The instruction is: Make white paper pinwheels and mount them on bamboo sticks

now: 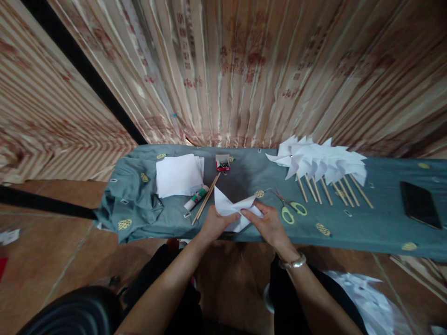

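Note:
A white paper pinwheel [234, 204] is held between both hands at the table's front edge, its blades folded in toward the middle. My left hand [217, 222] grips its left side, with the thumb pressed near the centre. On the right side, my right hand [267, 223] closes on the paper, its thumb also at the centre. Just left of the pinwheel lie thin wooden sticks [206, 197] and a glue stick [196, 197]. Scissors [291, 208] with yellow-green handles rest to the right of my right hand. Behind the pinwheel stands a small red box [222, 163] holding small dark pieces.
A stack of white paper [179, 176] lies at the left on the green-grey cloth [349, 232]. Several finished pinwheels on sticks [321, 163] overlap at the back right. A dark phone [420, 204] is at the far right. White paper pieces [370, 298] lie below the table, lower right.

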A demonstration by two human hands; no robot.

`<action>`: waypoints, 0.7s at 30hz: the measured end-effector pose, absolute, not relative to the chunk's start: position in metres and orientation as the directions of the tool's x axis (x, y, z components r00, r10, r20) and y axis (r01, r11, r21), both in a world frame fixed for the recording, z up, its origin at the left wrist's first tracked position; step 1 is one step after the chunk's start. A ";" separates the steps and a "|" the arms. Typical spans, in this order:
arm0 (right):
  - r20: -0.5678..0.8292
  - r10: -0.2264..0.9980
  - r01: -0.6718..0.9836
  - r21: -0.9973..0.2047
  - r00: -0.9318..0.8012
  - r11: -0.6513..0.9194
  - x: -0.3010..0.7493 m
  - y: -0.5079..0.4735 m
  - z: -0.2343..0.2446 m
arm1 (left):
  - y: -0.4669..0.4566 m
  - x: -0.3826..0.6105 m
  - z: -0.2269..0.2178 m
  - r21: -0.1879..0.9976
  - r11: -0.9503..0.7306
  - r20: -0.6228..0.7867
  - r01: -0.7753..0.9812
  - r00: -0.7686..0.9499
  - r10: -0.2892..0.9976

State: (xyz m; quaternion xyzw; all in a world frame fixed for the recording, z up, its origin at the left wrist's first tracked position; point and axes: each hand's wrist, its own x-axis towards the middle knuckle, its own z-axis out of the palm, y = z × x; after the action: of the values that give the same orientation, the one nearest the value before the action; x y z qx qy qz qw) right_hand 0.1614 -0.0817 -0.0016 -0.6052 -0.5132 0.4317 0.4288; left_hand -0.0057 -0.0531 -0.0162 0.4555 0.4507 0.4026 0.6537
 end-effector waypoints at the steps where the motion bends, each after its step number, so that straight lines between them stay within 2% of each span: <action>1: -0.089 0.990 0.241 -0.964 0.107 -0.112 0.165 -0.082 -0.001 | -0.052 -0.007 -0.015 0.958 0.264 -0.219 -0.111 0.311 0.925; 3: -0.086 0.986 0.218 -0.969 0.140 -0.116 0.173 -0.082 0.001 | -0.047 -0.014 -0.012 0.963 0.245 -0.188 -0.109 0.381 0.905; 5: -0.076 0.981 0.204 -0.972 0.180 -0.113 0.182 -0.083 0.003 | -0.036 -0.023 -0.011 0.984 0.134 -0.086 -0.117 0.346 0.934; 6: -0.073 0.978 0.198 -0.974 0.195 -0.112 0.185 -0.084 0.003 | -0.030 -0.028 -0.011 0.998 0.030 -0.013 -0.057 0.278 0.961; 7: -0.073 0.978 0.192 -0.975 0.198 -0.111 0.188 -0.085 0.003 | -0.023 -0.032 -0.012 0.993 -0.079 0.059 0.090 0.210 0.976; 8: -0.073 0.979 0.187 -0.976 0.193 -0.110 0.190 -0.086 0.004 | -0.016 -0.036 -0.013 0.939 -0.194 0.152 0.285 0.163 0.975; 9: -0.072 0.981 0.183 -0.977 0.183 -0.106 0.191 -0.088 0.004 | -0.010 -0.039 -0.014 0.836 -0.282 0.228 0.471 0.169 0.959; 10: -0.069 0.983 0.182 -0.978 0.170 -0.100 0.192 -0.090 0.004 | -0.004 -0.041 -0.016 0.715 -0.337 0.261 0.613 0.214 0.941; 12: -0.063 0.987 0.197 -0.976 0.145 -0.091 0.191 -0.094 0.005 | 0.004 -0.041 -0.019 0.479 -0.398 0.260 0.782 0.307 0.915; 14: -0.070 0.990 0.212 -0.972 0.124 -0.096 0.190 -0.098 0.007 | 0.010 -0.039 -0.020 0.308 -0.416 0.222 0.855 0.361 0.906; 16: -0.083 0.990 0.225 -0.968 0.116 -0.108 0.190 -0.100 0.009 | 0.013 -0.036 -0.020 0.201 -0.413 0.190 0.888 0.379 0.906; 21: -0.070 0.989 0.269 -0.958 0.127 -0.102 0.194 -0.105 0.014 | 0.020 -0.032 -0.018 0.087 -0.373 0.152 0.924 0.357 0.921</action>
State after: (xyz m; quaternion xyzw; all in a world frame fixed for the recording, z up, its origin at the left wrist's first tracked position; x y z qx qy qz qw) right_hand 0.1937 -0.1054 0.0136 -0.6142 -0.5124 0.4169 0.4318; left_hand -0.0322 0.0201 -0.0178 0.8238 0.5600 0.0878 -0.0069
